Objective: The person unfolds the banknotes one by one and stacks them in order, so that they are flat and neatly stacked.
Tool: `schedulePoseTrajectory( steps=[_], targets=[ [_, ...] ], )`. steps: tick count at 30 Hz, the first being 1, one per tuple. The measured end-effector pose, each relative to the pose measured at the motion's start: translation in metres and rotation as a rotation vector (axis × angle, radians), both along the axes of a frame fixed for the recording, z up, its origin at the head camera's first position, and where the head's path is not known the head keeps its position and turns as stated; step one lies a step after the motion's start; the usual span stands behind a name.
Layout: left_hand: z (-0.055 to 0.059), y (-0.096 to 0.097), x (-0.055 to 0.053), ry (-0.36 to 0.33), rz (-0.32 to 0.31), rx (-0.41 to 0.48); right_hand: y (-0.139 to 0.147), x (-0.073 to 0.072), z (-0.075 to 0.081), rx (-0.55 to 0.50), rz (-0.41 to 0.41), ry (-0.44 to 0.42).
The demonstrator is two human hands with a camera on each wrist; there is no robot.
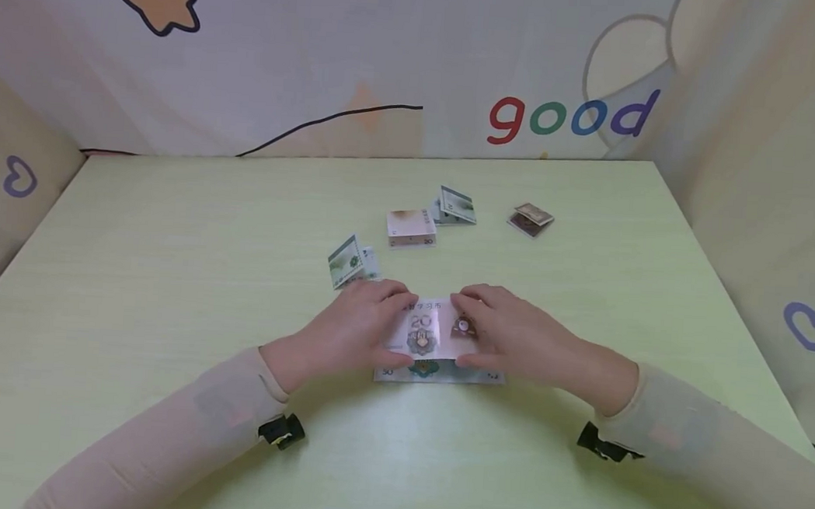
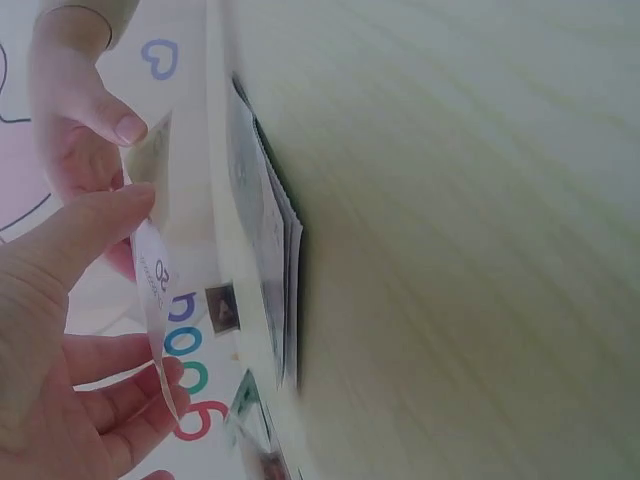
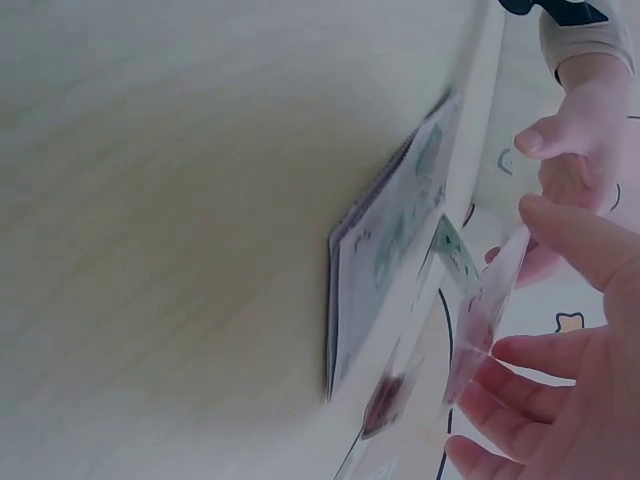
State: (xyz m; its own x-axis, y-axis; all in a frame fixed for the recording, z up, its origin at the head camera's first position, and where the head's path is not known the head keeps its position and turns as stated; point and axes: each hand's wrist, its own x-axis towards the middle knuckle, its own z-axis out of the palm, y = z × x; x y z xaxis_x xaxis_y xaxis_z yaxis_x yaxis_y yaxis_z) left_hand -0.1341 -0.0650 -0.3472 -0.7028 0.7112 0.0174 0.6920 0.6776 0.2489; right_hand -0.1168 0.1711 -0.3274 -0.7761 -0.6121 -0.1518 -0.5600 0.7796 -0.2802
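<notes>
A 20 practice banknote (image 1: 422, 325), pale with a pinkish-brown print, is held up between both hands. My left hand (image 1: 350, 325) pinches its left end, thumb on the near edge and fingertips on the far edge. At the other end my right hand (image 1: 532, 336) grips it the same way. Beneath it, flat on the table, lies a small stack of banknotes (image 1: 438, 372) with a green 50 note on top. Both wrist views show a gap between the held note (image 3: 490, 310) and the stack (image 2: 262, 230). My fingers hide the note's ends.
Several folded notes stand on the pale green table (image 1: 189, 272) beyond the hands: a green one (image 1: 346, 262) near the left hand, a brownish one (image 1: 411, 225), another green one (image 1: 458, 205), and a dark brown one (image 1: 531, 218) farther right. A printed curtain (image 1: 308, 54) closes the back.
</notes>
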Motion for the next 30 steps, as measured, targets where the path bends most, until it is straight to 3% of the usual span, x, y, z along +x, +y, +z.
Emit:
schedulePoseTrajectory(
  steps=[6,13,30],
  targets=[
    [-0.002,0.003,0.002,-0.022,0.004,-0.060,-0.002,0.002,-0.004,0.075,0.049,0.036],
    [-0.009,0.006,0.002,-0.047,-0.007,-0.097,0.000,0.003,-0.008,0.086,0.074,0.043],
    [-0.016,0.011,0.004,-0.078,-0.026,-0.179,0.006,0.009,-0.014,0.166,0.152,-0.026]
  ],
)
